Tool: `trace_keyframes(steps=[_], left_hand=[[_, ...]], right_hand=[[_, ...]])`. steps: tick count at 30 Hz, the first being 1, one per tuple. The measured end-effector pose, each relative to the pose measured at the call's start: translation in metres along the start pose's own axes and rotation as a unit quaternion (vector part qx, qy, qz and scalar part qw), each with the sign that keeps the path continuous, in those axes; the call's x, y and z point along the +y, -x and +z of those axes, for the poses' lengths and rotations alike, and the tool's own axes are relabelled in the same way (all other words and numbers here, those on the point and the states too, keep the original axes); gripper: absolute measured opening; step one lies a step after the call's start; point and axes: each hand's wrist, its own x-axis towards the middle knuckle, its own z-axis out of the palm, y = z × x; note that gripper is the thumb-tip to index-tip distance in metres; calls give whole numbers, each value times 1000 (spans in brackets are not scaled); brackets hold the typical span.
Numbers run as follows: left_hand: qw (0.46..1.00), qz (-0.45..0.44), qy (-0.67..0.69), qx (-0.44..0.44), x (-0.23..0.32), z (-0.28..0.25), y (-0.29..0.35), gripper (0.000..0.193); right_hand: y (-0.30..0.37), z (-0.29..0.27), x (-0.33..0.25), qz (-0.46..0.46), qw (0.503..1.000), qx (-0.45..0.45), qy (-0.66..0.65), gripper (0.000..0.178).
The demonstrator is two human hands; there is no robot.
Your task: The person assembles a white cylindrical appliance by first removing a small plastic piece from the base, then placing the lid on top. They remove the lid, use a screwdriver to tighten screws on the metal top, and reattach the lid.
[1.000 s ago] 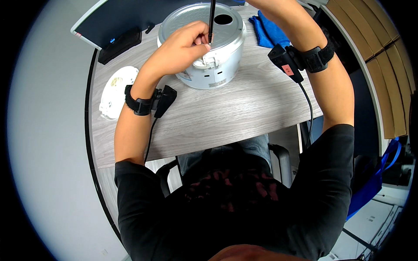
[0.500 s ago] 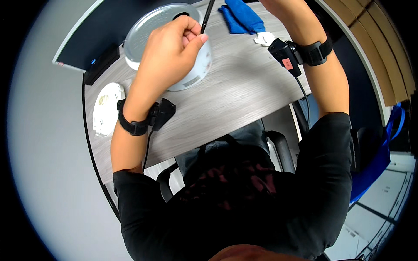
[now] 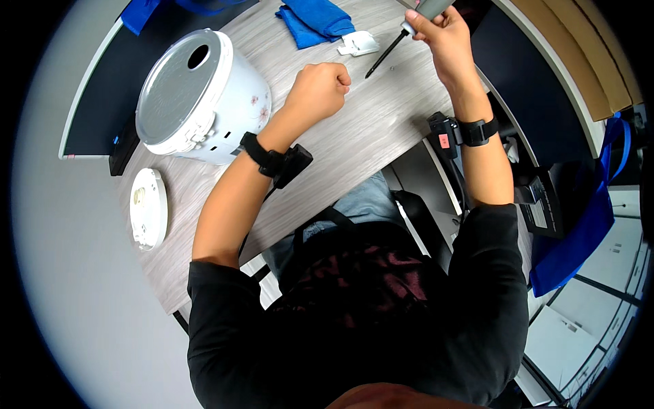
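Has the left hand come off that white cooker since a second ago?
Yes. The left hand, a closed fist, has moved right, off the white cooker, over bare table.

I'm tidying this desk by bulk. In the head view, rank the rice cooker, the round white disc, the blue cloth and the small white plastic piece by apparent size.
1. rice cooker
2. round white disc
3. blue cloth, partly cut off by the picture's edge, so its rank against the disc is unsure
4. small white plastic piece

one rice cooker (image 3: 197,95), one screwdriver (image 3: 402,37), two blue cloths (image 3: 313,19)
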Motion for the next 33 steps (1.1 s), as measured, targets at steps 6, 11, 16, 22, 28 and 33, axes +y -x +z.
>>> trace_keyframes(steps=[6, 11, 16, 22, 28, 33], left_hand=[[999, -19, 4, -32, -4, 29, -33, 12], [998, -35, -12, -59, -4, 39, -51, 13], [998, -8, -42, -48, -1, 48, -57, 15], [995, 3, -78, -56, -1, 51, -63, 17], [995, 18, -71, -64, 1, 48, -63, 15], [997, 3, -59, -48, 0, 46, -58, 15]], right_hand=[[29, -11, 17, -13, 995, 24, 100, 36], [38, -13, 13, 3, 997, 5, 83, 37], [40, -19, 15, 6, 997, 9, 83, 37], [39, -19, 21, 17, 998, 6, 63, 38], [38, -19, 24, 24, 998, 14, 58, 37], [36, -13, 23, 16, 998, 7, 67, 37]])
